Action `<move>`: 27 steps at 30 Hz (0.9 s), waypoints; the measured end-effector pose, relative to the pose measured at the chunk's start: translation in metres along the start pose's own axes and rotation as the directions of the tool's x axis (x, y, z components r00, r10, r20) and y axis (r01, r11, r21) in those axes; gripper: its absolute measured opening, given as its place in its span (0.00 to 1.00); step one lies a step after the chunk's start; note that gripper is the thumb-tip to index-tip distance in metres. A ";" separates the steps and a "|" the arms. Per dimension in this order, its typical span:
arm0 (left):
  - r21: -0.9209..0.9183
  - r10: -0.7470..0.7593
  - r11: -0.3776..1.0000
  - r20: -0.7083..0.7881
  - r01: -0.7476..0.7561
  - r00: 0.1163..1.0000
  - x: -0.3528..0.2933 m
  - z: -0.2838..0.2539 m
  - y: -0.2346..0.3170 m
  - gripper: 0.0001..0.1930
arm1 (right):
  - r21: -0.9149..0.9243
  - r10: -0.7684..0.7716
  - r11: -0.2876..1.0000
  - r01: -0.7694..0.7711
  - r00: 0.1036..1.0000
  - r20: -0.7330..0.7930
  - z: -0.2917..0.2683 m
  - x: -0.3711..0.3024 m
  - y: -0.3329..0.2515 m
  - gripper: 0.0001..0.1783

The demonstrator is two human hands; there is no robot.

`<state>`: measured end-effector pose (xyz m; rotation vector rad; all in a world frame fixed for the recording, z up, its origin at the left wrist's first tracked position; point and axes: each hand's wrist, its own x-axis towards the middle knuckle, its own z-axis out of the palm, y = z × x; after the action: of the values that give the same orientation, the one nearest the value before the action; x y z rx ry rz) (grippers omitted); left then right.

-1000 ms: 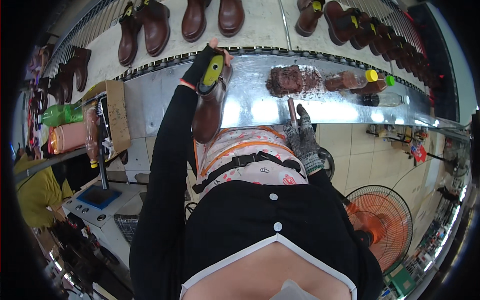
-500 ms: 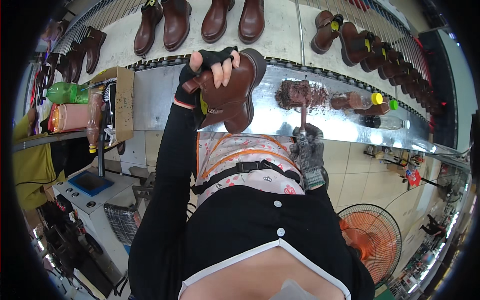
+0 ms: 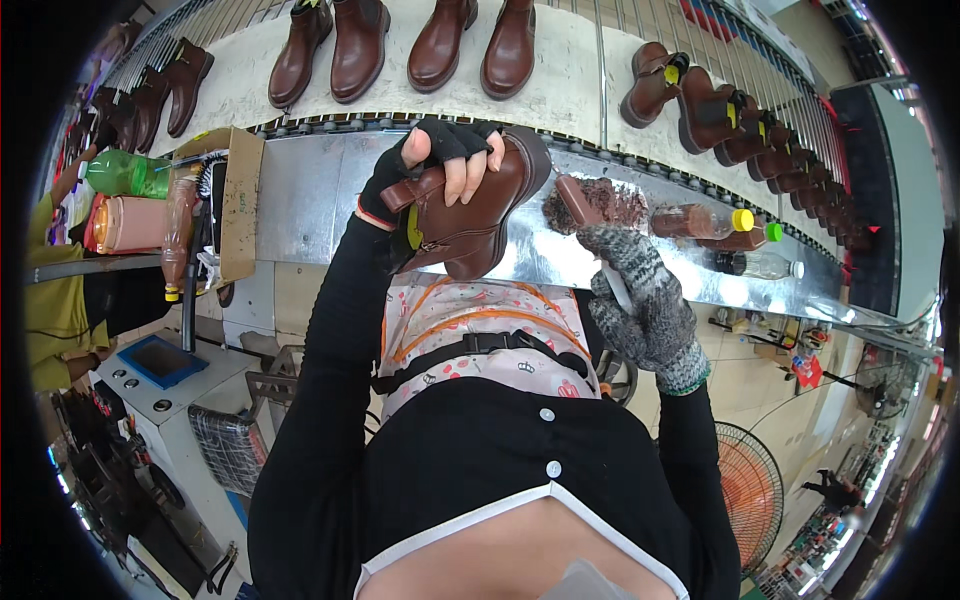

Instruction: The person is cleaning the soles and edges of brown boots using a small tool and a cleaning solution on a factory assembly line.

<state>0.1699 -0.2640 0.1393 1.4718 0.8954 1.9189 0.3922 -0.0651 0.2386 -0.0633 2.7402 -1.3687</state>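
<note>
A brown leather ankle boot [image 3: 468,215] is tilted above the metal ledge, its sole edge turned to the right. My left hand [image 3: 452,160], in a black fingerless glove, grips it with bare fingertips on the leather. A grey knitted glove covers my right hand [image 3: 645,305], closed round the pale handle of a brush [image 3: 578,203]. The brush's brown-stained end points up and left, close to the boot's sole; whether they touch I cannot tell. Behind it, a dark brown clumpy stain [image 3: 625,203] covers part of the ledge.
Brown boots [image 3: 360,50] stand on a pale conveyor [image 3: 560,60] beyond the metal ledge [image 3: 315,190]. To the right lie bottles with yellow [image 3: 690,221] and green caps [image 3: 745,238] and a clear bottle [image 3: 768,265]. A cardboard box [image 3: 243,200] is at left, an orange fan [image 3: 750,490] lower right.
My right hand has come up and right, lifting the brush off the brown patch and swinging its end toward the boot. The boot in my left hand has shifted slightly right and nearer.
</note>
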 end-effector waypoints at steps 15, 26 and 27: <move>0.005 -0.033 0.999 0.002 0.033 0.999 0.003 0.004 0.002 0.40 | -0.265 -0.160 0.948 0.176 0.984 0.083 -0.001 0.014 -0.002 0.28; 0.010 -0.062 0.998 0.008 0.062 0.998 0.004 0.004 0.003 0.41 | 0.066 -0.125 0.991 0.117 0.984 0.129 -0.019 0.021 -0.007 0.30; 0.014 -0.057 0.998 0.012 0.057 0.998 0.005 0.004 0.002 0.41 | 0.065 -0.124 0.991 0.117 0.984 0.129 -0.019 0.020 -0.007 0.30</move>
<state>0.1724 -0.2613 0.1447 1.4489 0.9367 1.8639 0.3702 -0.0556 0.2541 -0.3104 2.6243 -1.4157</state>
